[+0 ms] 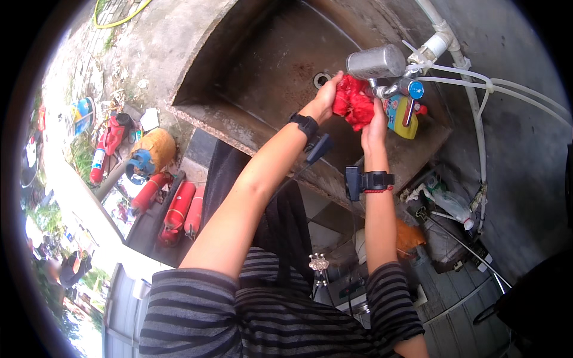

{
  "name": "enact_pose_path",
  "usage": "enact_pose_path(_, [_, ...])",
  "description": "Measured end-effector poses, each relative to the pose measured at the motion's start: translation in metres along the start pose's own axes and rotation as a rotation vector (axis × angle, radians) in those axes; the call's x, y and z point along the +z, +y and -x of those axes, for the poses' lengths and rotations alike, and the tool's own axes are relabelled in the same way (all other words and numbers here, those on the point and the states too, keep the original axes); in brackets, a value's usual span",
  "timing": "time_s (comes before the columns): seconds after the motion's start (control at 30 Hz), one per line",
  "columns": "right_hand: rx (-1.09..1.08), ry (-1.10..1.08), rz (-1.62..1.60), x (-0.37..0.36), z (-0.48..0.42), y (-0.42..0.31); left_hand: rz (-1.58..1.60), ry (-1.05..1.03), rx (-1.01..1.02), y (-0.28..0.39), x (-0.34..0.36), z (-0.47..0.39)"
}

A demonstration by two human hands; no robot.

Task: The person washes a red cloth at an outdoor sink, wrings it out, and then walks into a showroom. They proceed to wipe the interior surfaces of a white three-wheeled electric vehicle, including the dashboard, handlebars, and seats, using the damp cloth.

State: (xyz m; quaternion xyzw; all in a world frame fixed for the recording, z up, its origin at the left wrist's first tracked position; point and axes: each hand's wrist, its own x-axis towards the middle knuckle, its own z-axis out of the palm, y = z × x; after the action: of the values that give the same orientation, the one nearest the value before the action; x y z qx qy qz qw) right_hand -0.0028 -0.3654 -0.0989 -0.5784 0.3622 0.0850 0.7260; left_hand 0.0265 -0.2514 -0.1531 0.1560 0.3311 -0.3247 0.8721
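A bunched red cloth (352, 102) is gripped between my two hands over a concrete sink (264, 80). My left hand (327, 98) holds its left side, close to the round drain (321, 80). On the cloth's right side is my right hand (375, 125), its fingertips partly hidden by the cloth. The spout of a chrome tap (398, 88) with a blue cap reaches the cloth's upper right edge; whether water runs cannot be told. A grey metal cylinder (375, 61) is just above the cloth in view. Behind the tap stands a yellow bottle (406, 117) with a red cap.
White pipes (465, 85) and hoses run along the wall at right. Several red fire extinguishers (178, 208) and a rusty gas cylinder (156, 150) lie left of the sink. A clear plastic bottle (450, 206) and an orange cloth-like item (408, 237) are below right.
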Motion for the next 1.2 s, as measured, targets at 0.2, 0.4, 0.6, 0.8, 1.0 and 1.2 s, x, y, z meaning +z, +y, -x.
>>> enact_pose_path(0.2, [-0.22,-0.019,0.094,0.008,0.002,0.026,-0.191,0.248,0.102,-0.005,-0.008,-0.006])
enact_pose_path(0.4, [-0.369,0.144,0.618,0.025,0.017,0.019,-0.351,0.283,0.137,-0.015,-0.003,0.014])
enact_pose_path(0.6, [-0.115,0.255,0.623,0.019,-0.01,0.022,-0.43,0.253,0.144,-0.014,-0.001,0.033])
enact_pose_path(0.8, [0.364,0.079,-0.094,-0.003,-0.054,0.041,-0.604,0.142,0.254,-0.011,0.002,0.038])
enact_pose_path(1.0, [0.167,0.105,-0.167,-0.019,-0.066,0.032,-1.057,0.16,0.35,0.015,-0.011,0.025])
enact_pose_path(1.2, [0.034,0.171,-0.132,0.01,-0.034,0.006,-1.077,0.167,0.192,0.054,-0.052,0.03])
